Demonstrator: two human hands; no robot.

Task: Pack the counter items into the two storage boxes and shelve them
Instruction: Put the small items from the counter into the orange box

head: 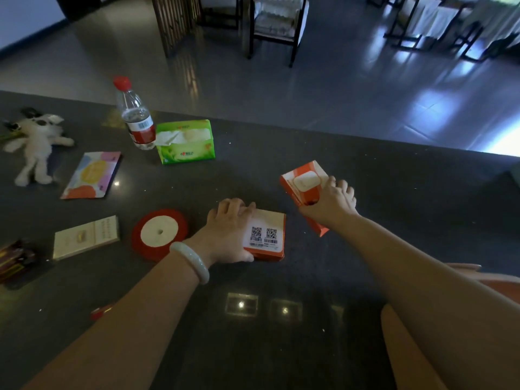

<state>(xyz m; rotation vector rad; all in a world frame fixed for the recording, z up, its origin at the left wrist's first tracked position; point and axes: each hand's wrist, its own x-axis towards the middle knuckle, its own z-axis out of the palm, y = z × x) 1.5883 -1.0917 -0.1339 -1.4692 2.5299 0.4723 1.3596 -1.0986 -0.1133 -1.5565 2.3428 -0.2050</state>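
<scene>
Flat orange-and-white cardboard box (267,235) lies on the dark surface (281,347) under the left hand (228,232), fingers (233,205) curled over its far edge; right of them, the right hand (329,204)'s fingers (342,188) clasp a tilted orange carton (302,178).

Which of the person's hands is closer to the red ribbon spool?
Left. The left hand grips the QR-code box right beside the red ribbon spool; the right hand holds the orange box farther off, beyond that QR-code box.
</scene>
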